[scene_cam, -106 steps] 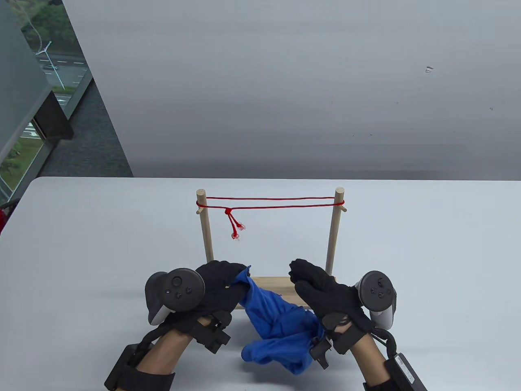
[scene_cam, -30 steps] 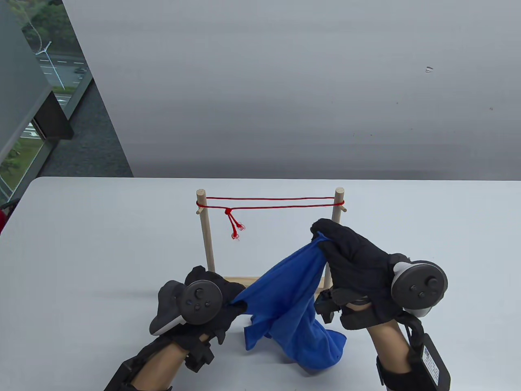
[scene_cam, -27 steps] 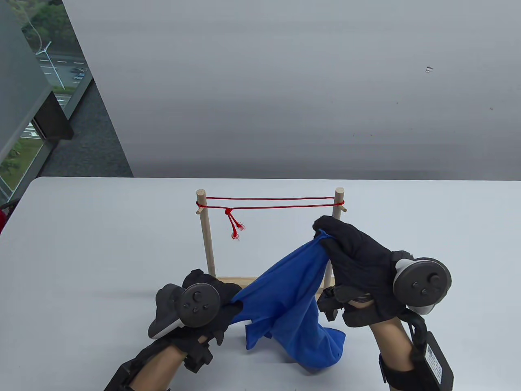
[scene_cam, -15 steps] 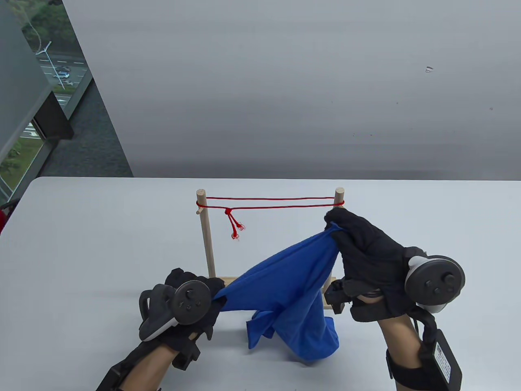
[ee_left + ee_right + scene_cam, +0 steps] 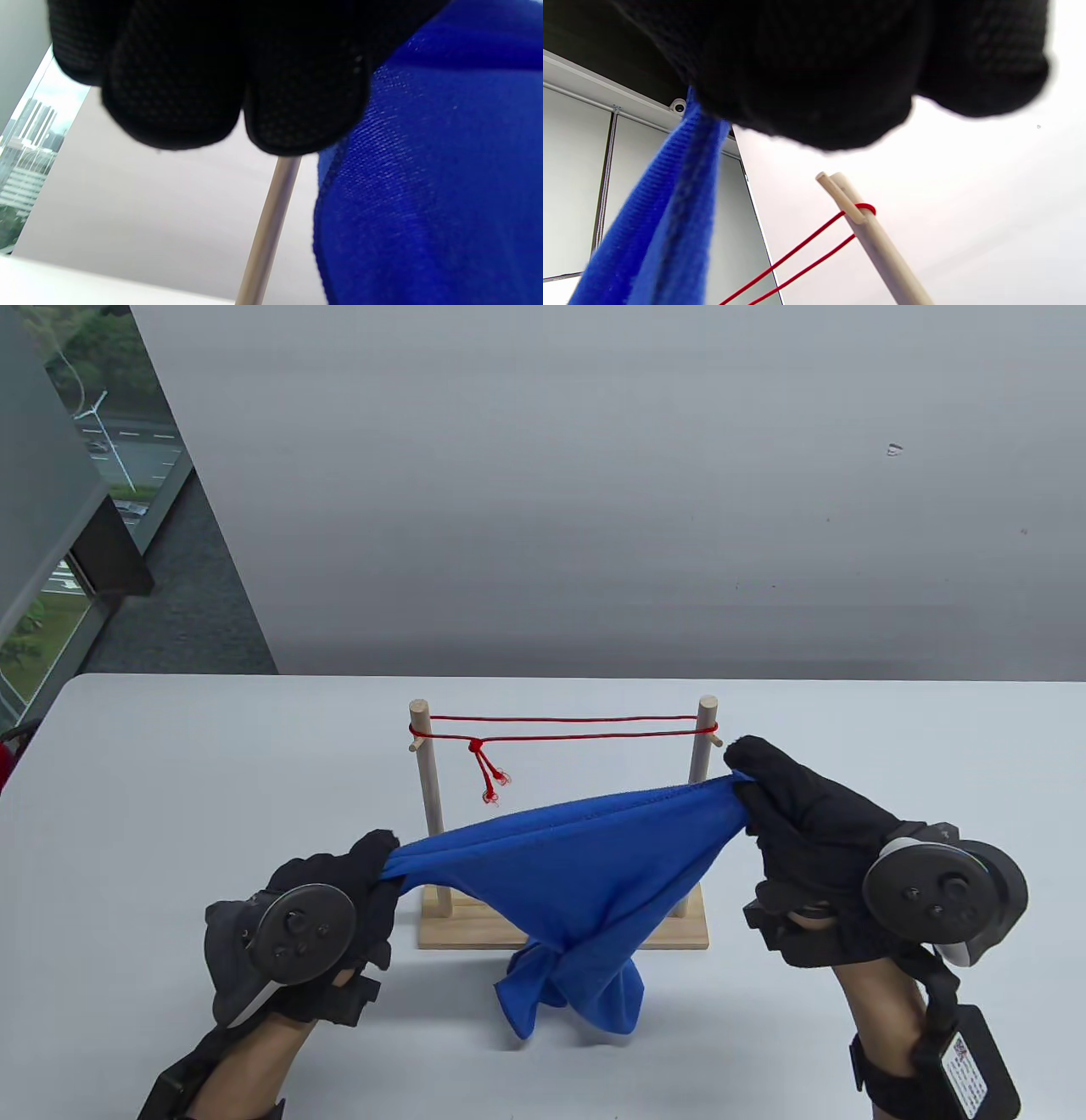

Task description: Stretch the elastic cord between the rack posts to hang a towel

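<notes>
A wooden rack (image 5: 441, 929) stands mid-table with two upright posts. A red elastic cord (image 5: 577, 727) runs doubled between the post tops, knotted near the left post, with two ends hanging. It also shows in the right wrist view (image 5: 806, 260). A blue towel (image 5: 585, 882) is stretched in front of the rack, below the cord. My left hand (image 5: 373, 865) grips its left corner, low by the left post (image 5: 427, 780). My right hand (image 5: 751, 789) grips its right corner, higher, beside the right post (image 5: 701, 738). The towel's middle sags to the table.
The white table (image 5: 170, 780) reaches all around the rack. A grey wall (image 5: 594, 475) stands behind it. A window (image 5: 51, 517) lies at the far left. The rack's flat base lies behind the hanging towel.
My hands have moved apart and pulled the towel out wide. The left hand went left, the right hand went right and up. The towel's bunched part has lifted mostly off the table.
</notes>
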The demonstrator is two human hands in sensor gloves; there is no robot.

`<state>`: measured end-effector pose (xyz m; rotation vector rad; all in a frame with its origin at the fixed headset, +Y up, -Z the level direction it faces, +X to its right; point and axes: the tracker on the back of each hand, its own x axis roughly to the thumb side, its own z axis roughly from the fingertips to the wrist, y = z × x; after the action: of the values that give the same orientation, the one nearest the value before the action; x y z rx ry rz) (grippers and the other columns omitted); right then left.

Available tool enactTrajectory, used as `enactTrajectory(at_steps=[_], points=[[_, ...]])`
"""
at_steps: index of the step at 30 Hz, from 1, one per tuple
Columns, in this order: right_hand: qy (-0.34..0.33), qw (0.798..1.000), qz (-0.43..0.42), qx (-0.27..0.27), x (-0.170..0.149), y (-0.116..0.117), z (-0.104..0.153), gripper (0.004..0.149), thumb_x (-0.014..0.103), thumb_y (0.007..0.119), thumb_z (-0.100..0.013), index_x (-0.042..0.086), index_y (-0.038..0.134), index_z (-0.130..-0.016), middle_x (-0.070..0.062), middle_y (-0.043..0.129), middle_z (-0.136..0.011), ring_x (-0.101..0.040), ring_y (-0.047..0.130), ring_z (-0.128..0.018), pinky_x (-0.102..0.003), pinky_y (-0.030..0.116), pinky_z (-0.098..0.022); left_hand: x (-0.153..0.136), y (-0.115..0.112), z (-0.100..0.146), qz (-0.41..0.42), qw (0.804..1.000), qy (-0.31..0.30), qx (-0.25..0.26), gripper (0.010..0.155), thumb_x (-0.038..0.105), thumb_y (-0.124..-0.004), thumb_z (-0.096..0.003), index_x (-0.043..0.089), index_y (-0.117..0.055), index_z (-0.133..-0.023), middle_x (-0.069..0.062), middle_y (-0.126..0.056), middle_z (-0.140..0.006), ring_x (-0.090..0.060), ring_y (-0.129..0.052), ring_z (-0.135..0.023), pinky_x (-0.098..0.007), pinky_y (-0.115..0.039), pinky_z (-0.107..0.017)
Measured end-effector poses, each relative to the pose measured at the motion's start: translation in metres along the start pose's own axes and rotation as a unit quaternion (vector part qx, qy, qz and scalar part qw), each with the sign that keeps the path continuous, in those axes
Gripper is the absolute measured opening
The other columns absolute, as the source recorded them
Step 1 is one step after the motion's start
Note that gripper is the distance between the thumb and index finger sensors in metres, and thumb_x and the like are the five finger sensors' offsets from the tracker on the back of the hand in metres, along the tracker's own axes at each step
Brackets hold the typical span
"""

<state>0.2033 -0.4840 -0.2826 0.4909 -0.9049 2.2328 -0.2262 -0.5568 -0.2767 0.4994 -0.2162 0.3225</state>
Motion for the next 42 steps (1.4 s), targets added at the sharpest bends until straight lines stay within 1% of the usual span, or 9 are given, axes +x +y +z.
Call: enactTrajectory(at_steps=[3,6,10,15,18,21,27,33,42], points=[[0.018,1.000,-0.005,0.018,-0.004,-0.005,-0.002,0.041,0.039,0.077,-0.046,0.018,0.086,-0.080,0.006,0.100,-0.026,-0.008,0.097,-0.003,-0.033,0.088,-0.010,0.005,0.015,-0.003,-0.004,0.999,-0.011,0.035,0.041,0.041,-0.089,-0.0422,0.013,-0.096,-0.072,0.013,-0.109,-0.022,-0.020,-0.110,-0.016,-0.045,-0.091,-0.035],[0.030,0.999,-0.016,0.038,-0.007,-0.008,-0.003,0.041,0.039,0.077,-0.046,0.018,0.086,-0.080,0.009,0.099,-0.020,-0.003,0.094,0.004,-0.029,0.088,-0.005,0.010,0.029,-0.006,-0.010,0.998,-0.022,0.064,0.041,0.040,-0.090,-0.0422,0.012,-0.096,-0.072,0.014,-0.109,-0.019,-0.019,-0.110,-0.013,-0.044,-0.092,-0.033],[0.057,0.992,-0.105,0.049,-0.014,-0.010,-0.005,0.041,0.038,0.079,-0.045,0.016,0.087,-0.079,0.010,0.100,-0.019,-0.003,0.095,0.006,-0.028,0.088,-0.003,0.017,0.048,-0.012,-0.019,0.995,-0.039,0.092,0.041,0.040,-0.091,-0.0421,0.011,-0.096,-0.071,0.014,-0.108,-0.018,-0.018,-0.110,-0.013,-0.044,-0.092,-0.032],[0.063,0.978,-0.189,0.054,-0.015,-0.008,-0.007,0.041,0.033,0.080,-0.045,0.009,0.087,-0.078,0.007,0.102,-0.026,-0.006,0.102,0.000,-0.030,0.091,-0.005,0.028,0.065,-0.020,-0.033,0.990,-0.060,0.120,0.041,0.039,-0.091,-0.0419,0.011,-0.096,-0.071,0.014,-0.108,-0.017,-0.018,-0.110,-0.012,-0.044,-0.092,-0.032],[0.053,0.971,-0.229,0.038,-0.013,-0.006,-0.011,0.041,0.030,0.081,-0.044,0.005,0.086,-0.077,0.004,0.104,-0.031,-0.010,0.107,-0.007,-0.033,0.094,-0.009,0.033,0.073,-0.025,-0.034,0.989,-0.066,0.127,0.041,0.039,-0.091,-0.0420,0.010,-0.096,-0.071,0.014,-0.109,-0.017,-0.018,-0.110,-0.013,-0.044,-0.092,-0.032],[0.047,0.965,-0.256,0.035,-0.008,-0.005,-0.015,0.041,0.028,0.081,-0.044,0.002,0.086,-0.076,0.002,0.104,-0.035,-0.013,0.110,-0.011,-0.035,0.096,-0.011,0.038,0.080,-0.029,-0.043,0.987,-0.074,0.138,0.041,0.039,-0.092,-0.0419,0.010,-0.096,-0.071,0.014,-0.109,-0.017,-0.018,-0.110,-0.013,-0.044,-0.092,-0.032],[0.030,0.962,-0.271,0.018,0.001,-0.003,-0.024,0.041,0.026,0.081,-0.044,-0.001,0.085,-0.076,-0.001,0.105,-0.042,-0.019,0.116,-0.023,-0.040,0.099,-0.019,0.046,0.093,-0.037,-0.052,0.983,-0.088,0.156,0.041,0.039,-0.092,-0.0419,0.010,-0.096,-0.071,0.014,-0.109,-0.017,-0.018,-0.110,-0.013,-0.044,-0.092,-0.033],[0.015,0.961,-0.275,0.019,0.010,0.001,-0.034,0.042,0.025,0.081,-0.044,0.000,0.085,-0.077,-0.003,0.105,-0.048,-0.024,0.116,-0.033,-0.044,0.098,-0.026,0.055,0.104,-0.049,-0.065,0.978,-0.104,0.171,0.041,0.039,-0.092,-0.0419,0.010,-0.096,-0.071,0.014,-0.109,-0.018,-0.018,-0.110,-0.013,-0.044,-0.092,-0.033],[-0.016,0.959,-0.282,0.023,0.024,0.002,-0.053,0.042,0.026,0.081,-0.044,0.001,0.084,-0.078,-0.005,0.105,-0.052,-0.027,0.116,-0.038,-0.046,0.097,-0.030,0.066,0.119,-0.065,-0.070,0.971,-0.121,0.194,0.041,0.039,-0.092,-0.0420,0.011,-0.096,-0.072,0.014,-0.109,-0.018,-0.018,-0.110,-0.014,-0.044,-0.092,-0.033]])
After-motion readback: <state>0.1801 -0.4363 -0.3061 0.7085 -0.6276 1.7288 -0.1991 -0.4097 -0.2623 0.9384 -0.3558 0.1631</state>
